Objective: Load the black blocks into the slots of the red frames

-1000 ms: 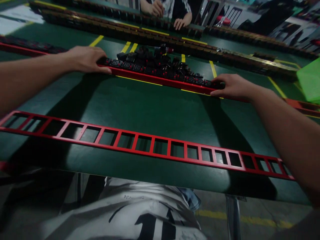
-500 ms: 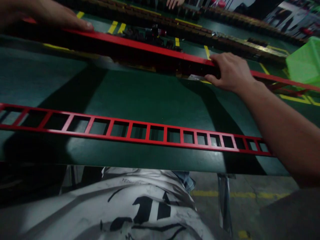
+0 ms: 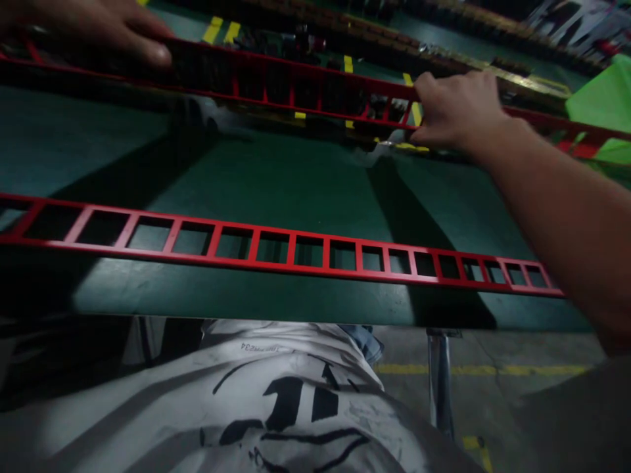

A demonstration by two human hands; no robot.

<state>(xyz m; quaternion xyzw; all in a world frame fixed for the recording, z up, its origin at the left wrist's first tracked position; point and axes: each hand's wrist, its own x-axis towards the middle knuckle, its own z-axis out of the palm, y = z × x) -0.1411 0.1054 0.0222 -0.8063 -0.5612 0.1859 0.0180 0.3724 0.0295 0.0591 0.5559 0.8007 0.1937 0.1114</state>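
A long red ladder-like frame (image 3: 292, 89) is raised above the far side of the green table (image 3: 296, 174), its square openings facing me. My left hand (image 3: 116, 33) is closed over its upper edge at the upper left, partly cut off by the picture's border. Towards the right, my right hand (image 3: 461, 105) grips the same frame with the thumb below and the fingers over the top. A second red ladder-like frame (image 3: 292, 249) lies flat along the near part of the table, and my right forearm covers its right end.
Behind the raised frame are dark small parts (image 3: 308, 43) and yellow tape marks (image 3: 213, 29). Long brown strips (image 3: 473, 75) run across the back. A bright green bin (image 3: 601, 105) stands at the right. The table's near edge is close to my body.
The held frame has turned, from showing a solid narrow face to showing its openings. Both hands stay on it, and the right wrist has rotated with it.
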